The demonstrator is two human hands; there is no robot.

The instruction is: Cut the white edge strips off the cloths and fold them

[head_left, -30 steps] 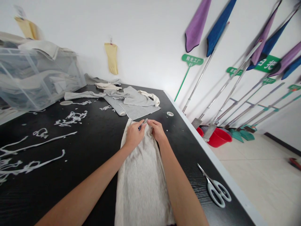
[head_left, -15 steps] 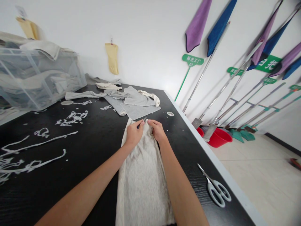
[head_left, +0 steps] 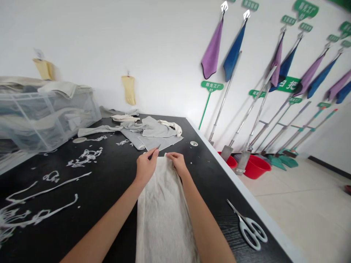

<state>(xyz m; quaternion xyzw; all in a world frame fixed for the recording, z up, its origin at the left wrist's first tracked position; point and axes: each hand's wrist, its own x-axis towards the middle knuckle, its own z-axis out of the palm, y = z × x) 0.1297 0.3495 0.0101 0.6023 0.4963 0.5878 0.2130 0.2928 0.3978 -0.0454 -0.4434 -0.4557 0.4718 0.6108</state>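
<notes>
A long strip of beige-grey knit cloth point(head_left: 167, 215) lies lengthwise on the black table in front of me, running beneath my forearms. At its far right corner, my right hand point(head_left: 177, 163) pinches the edge between thumb and fingers. My left hand point(head_left: 146, 166) is closed around a small, slim, dark tool whose pointed tip point(head_left: 158, 147) sticks out above the fingers; its exact kind is not clear. That hand rests by the cloth's far left corner. White-handled scissors point(head_left: 242, 218) lie to the right of my right forearm.
Grey and cream cloth pieces point(head_left: 156, 128) are heaped at the table's far end. A clear plastic bin point(head_left: 52, 120) full of cloth stands at left, near loose thread scraps point(head_left: 86, 157). A small white ring point(head_left: 193, 143) lies near the right edge. Mops and red buckets point(head_left: 256, 168) line the wall.
My hands have moved apart at the cloth's far edge. The left has shifted left with the tool tip now raised; the edge lies flatter. The view has tilted up.
</notes>
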